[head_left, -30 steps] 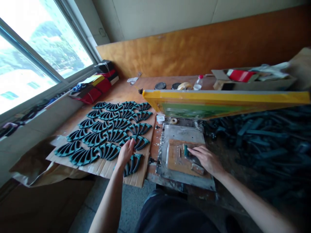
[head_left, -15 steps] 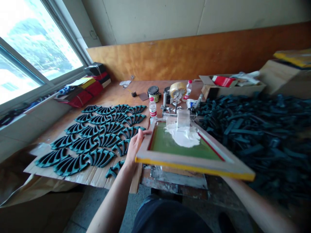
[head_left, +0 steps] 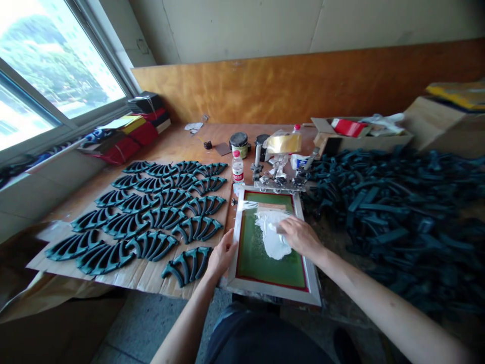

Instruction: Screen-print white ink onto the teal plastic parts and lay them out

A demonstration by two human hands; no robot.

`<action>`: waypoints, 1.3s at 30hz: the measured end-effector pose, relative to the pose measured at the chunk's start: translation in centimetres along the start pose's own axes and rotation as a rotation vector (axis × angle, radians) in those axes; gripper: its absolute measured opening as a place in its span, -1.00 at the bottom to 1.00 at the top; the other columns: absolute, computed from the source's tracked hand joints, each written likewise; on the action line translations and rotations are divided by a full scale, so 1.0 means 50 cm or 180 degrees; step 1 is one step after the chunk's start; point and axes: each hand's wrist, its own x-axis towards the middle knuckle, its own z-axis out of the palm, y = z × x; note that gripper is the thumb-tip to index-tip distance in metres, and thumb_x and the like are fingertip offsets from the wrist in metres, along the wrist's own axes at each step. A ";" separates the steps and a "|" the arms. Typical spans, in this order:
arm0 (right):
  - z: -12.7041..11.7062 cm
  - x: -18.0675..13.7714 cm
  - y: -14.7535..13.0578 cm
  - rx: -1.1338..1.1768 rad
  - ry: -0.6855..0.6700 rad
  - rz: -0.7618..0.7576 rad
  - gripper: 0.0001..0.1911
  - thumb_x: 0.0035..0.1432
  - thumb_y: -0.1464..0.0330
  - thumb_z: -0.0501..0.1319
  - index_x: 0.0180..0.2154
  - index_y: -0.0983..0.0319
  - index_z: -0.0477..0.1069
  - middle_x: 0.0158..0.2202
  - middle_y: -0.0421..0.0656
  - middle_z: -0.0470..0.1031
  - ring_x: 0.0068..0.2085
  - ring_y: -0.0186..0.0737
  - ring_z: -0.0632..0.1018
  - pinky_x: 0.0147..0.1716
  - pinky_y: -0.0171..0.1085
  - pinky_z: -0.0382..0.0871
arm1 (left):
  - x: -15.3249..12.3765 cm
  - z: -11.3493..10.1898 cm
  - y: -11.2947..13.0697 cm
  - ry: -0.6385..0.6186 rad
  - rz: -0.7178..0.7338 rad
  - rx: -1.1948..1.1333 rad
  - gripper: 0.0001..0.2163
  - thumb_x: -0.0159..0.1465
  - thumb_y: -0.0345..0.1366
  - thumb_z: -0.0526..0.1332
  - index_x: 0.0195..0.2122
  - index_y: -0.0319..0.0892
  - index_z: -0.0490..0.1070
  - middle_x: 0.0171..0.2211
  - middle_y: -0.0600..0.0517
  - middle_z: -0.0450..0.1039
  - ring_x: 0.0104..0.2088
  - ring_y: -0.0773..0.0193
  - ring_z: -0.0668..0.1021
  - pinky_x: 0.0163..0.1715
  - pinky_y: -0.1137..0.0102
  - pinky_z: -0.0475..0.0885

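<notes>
A screen printing frame (head_left: 311, 283) with green mesh and a red inner border lies flat in front of me. White ink (head_left: 273, 242) is spread over the middle of the mesh. Fingers curled, my left hand (head_left: 223, 255) grips the frame's left side. My right hand (head_left: 299, 235) is closed over the ink on a small squeegee (head_left: 281, 229), mostly hidden by fingers and ink. A metal hinge clamp (head_left: 278, 184) is at the frame's far end. Dark green curved slatted parts (head_left: 189, 265) lie in rows to the left, on cardboard (head_left: 146, 280).
A heap of dark green pieces (head_left: 401, 202) covers the right side. Behind the frame are a bottle (head_left: 238, 169), an ink can (head_left: 239, 141) and a tape roll (head_left: 284, 143). An open carton (head_left: 369, 141) stands at the back right.
The raised, tilted frame has come down flat. My right hand has moved from the frame's right side onto the ink and squeegee. My left hand has lowered with the frame.
</notes>
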 end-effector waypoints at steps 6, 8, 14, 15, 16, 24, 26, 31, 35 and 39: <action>-0.040 -0.062 -0.007 0.0240 -0.0307 -0.1037 -0.77 0.13 0.58 0.06 -0.39 0.20 0.41 -0.41 -0.15 0.45 -0.31 -0.18 0.41 -0.31 -0.25 0.27 | 0.000 0.003 -0.004 -0.0002 -0.0019 -0.0247 -0.48 0.26 -0.07 0.13 0.24 -0.10 0.26 -0.16 -0.06 0.59 -0.17 0.12 0.60 -0.17 0.36 0.43; -0.046 -0.049 -0.007 0.0304 -0.0298 -0.0874 -0.79 0.13 0.57 0.08 -0.41 0.20 0.41 -0.43 -0.16 0.45 -0.31 -0.19 0.42 -0.31 -0.24 0.28 | -0.003 0.002 0.004 -0.0006 -0.0073 -0.0375 -0.48 0.25 -0.09 0.15 0.23 -0.11 0.27 -0.14 -0.06 0.58 -0.16 0.12 0.60 -0.17 0.36 0.43; 0.010 -0.086 -0.030 0.0133 0.0619 -0.1004 -0.65 0.17 0.60 -0.03 -0.19 0.25 0.48 -0.25 -0.06 0.52 -0.18 -0.14 0.47 -0.19 -0.18 0.38 | -0.013 -0.004 0.026 0.0149 -0.0314 -0.0771 -0.46 0.17 -0.09 0.25 0.18 -0.11 0.33 -0.27 -0.04 0.59 -0.26 0.11 0.60 -0.22 0.34 0.46; 0.011 -0.095 -0.031 0.0208 0.0572 -0.1075 -0.65 0.18 0.58 -0.02 -0.18 0.24 0.48 -0.24 -0.07 0.52 -0.18 -0.14 0.48 -0.18 -0.19 0.39 | -0.013 -0.005 0.027 0.0145 -0.0301 -0.0798 -0.45 0.17 -0.08 0.25 0.18 -0.12 0.34 -0.29 -0.04 0.59 -0.27 0.12 0.59 -0.23 0.34 0.46; 0.007 -0.097 -0.030 0.0307 0.0469 -0.1063 -0.67 0.19 0.56 0.01 -0.17 0.23 0.48 -0.25 -0.08 0.52 -0.18 -0.15 0.49 -0.17 -0.19 0.40 | -0.013 -0.005 0.028 0.0135 -0.0275 -0.0808 -0.45 0.16 -0.08 0.25 0.17 -0.13 0.34 -0.29 -0.04 0.59 -0.27 0.12 0.59 -0.24 0.34 0.45; -0.098 0.091 0.025 0.0238 0.0434 0.0214 -0.43 0.17 0.29 0.24 0.22 0.06 0.24 -0.20 -0.14 0.44 -0.26 -0.18 0.51 -0.25 -0.25 0.42 | -0.040 -0.062 0.104 -0.0141 -0.0158 -0.1157 -0.29 0.13 0.03 0.26 0.27 -0.15 0.19 -0.42 0.04 0.54 -0.44 0.23 0.54 -0.43 0.41 0.42; -0.132 0.110 0.067 0.0092 0.0706 0.0540 -0.43 0.19 0.18 0.21 0.22 0.06 0.25 -0.16 -0.11 0.42 -0.29 -0.18 0.50 -0.31 -0.25 0.41 | -0.050 -0.092 0.155 -0.0171 -0.0042 -0.1344 -0.33 0.16 0.08 0.22 0.21 -0.20 0.28 -0.40 0.03 0.54 -0.42 0.25 0.54 -0.42 0.43 0.42; -0.127 0.037 0.191 0.0576 0.1355 0.1475 -0.59 0.24 0.11 0.07 -0.07 0.22 0.47 -0.28 -0.05 0.47 -0.30 -0.12 0.50 -0.26 -0.18 0.40 | -0.021 -0.143 0.301 0.0178 0.0664 -0.1913 -0.43 0.24 0.19 0.02 -0.13 -0.24 0.50 -0.32 -0.04 0.55 -0.39 0.30 0.54 -0.44 0.47 0.41; 0.003 -0.054 0.166 0.0794 0.0328 0.1283 -0.66 0.14 0.05 0.15 -0.36 0.20 0.43 -0.35 -0.07 0.46 -0.28 -0.08 0.50 -0.26 -0.18 0.37 | 0.040 -0.156 0.400 0.0443 0.1190 -0.2104 -0.46 0.26 0.19 -0.01 -0.24 -0.23 0.44 -0.31 -0.07 0.56 -0.36 0.29 0.57 -0.51 0.51 0.38; 0.093 -0.088 0.075 0.0415 0.0000 0.1037 -0.77 0.17 0.18 0.16 -0.42 0.20 0.32 -0.31 -0.07 0.44 -0.25 -0.10 0.48 -0.24 -0.20 0.31 | 0.043 -0.119 0.395 0.0908 0.1154 -0.2356 -0.48 0.25 0.19 0.01 -0.14 -0.19 0.39 -0.35 -0.02 0.56 -0.41 0.34 0.55 -0.53 0.55 0.38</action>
